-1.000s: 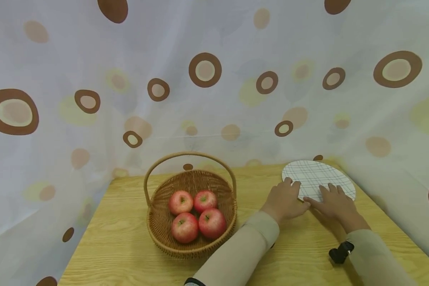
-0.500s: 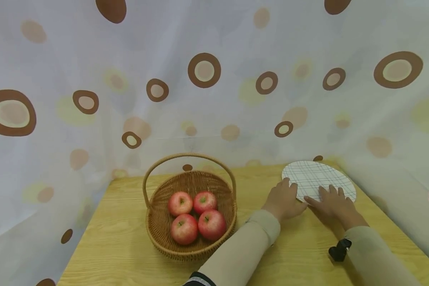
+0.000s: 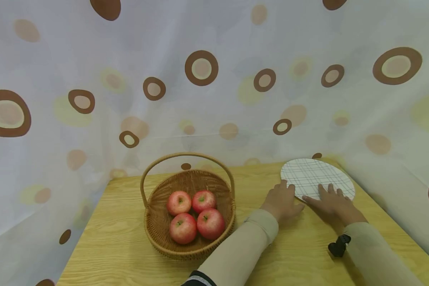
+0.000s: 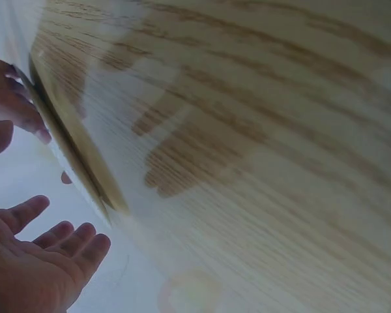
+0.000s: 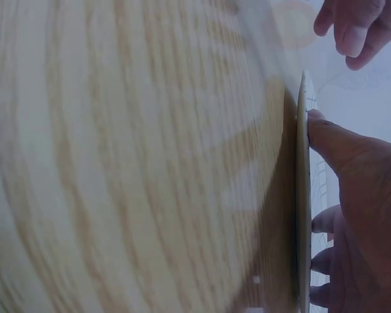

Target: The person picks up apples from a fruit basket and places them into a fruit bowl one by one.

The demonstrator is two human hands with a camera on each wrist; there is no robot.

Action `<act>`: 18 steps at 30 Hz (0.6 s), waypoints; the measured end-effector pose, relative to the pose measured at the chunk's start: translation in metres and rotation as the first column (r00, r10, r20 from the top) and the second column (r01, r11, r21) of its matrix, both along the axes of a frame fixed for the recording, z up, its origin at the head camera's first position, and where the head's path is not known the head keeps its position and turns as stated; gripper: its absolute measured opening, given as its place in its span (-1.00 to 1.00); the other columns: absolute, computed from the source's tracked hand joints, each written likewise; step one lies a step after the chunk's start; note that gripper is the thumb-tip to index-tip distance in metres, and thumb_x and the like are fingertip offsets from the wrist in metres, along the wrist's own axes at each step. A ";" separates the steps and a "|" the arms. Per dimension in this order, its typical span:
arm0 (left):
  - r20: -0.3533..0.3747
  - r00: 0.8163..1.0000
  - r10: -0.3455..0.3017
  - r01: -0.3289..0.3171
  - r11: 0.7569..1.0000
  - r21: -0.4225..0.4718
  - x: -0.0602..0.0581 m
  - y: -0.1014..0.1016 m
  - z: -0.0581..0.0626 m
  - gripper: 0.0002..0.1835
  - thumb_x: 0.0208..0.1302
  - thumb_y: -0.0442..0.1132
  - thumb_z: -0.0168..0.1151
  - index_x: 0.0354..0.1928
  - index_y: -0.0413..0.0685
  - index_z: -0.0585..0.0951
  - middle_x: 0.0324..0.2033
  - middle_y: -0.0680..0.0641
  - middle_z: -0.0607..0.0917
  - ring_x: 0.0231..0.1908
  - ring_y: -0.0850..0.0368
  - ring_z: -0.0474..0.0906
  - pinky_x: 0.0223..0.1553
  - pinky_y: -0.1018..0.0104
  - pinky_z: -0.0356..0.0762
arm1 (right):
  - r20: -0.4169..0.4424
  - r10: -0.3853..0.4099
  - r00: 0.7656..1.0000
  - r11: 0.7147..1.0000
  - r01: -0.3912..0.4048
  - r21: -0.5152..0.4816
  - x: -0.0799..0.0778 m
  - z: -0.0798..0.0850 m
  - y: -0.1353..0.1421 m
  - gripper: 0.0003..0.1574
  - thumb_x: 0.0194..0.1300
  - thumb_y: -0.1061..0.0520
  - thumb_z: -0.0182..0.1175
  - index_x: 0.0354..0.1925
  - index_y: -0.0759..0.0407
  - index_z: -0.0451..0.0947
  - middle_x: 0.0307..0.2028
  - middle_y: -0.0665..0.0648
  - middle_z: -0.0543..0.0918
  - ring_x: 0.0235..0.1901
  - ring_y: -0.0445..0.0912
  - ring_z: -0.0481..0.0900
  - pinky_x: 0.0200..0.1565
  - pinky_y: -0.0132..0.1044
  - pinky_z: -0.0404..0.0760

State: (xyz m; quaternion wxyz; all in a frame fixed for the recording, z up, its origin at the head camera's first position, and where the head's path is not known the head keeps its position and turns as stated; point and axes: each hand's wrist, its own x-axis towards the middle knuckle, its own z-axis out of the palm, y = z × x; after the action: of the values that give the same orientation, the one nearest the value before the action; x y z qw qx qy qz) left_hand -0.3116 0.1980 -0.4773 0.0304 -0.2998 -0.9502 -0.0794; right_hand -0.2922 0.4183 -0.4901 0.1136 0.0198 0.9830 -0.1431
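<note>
A flat, round white plate (image 3: 312, 176) printed with thin grid lines lies at the table's far right corner. My right hand (image 3: 334, 204) rests over its near right edge, fingers spread; in the right wrist view the thumb and fingertips of that hand (image 5: 371, 215) touch the gridded face of the plate (image 5: 303, 195). Beside the plate's near left edge is my left hand (image 3: 280, 202). The left wrist view has this hand (image 4: 45, 261) with loosely bent fingers, holding nothing and apart from the plate (image 4: 65, 137).
A wicker basket (image 3: 155, 244) with a tall arched handle stands left of my left arm and holds several red apples (image 3: 211, 223). Behind the wooden table (image 3: 103, 238) hangs a white dotted curtain (image 3: 228, 99), which also runs along both sides.
My left hand has drawn slightly left, off the plate's edge, its fingers loosening. The right hand stays on the plate. The head view has shifted a little.
</note>
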 end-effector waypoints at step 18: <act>0.065 0.997 0.035 -0.033 0.999 -0.033 -0.007 0.005 -0.012 -0.36 0.54 0.37 0.04 0.37 0.11 0.58 0.34 0.00 0.57 0.31 0.10 0.55 0.35 0.22 0.55 | 0.056 0.018 0.998 0.999 -0.016 -0.042 0.015 0.010 -0.007 0.41 0.53 -0.60 -0.17 0.62 0.58 -0.21 0.51 0.82 -0.34 0.45 0.81 -0.40 0.35 0.76 -0.24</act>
State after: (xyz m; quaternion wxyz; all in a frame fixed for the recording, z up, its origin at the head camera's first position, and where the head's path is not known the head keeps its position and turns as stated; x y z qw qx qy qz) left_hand -0.3186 0.2029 -0.4896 -0.0043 -0.2811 -0.9569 -0.0735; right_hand -0.2774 0.4113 -0.4805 0.1431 0.0130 0.9763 -0.1621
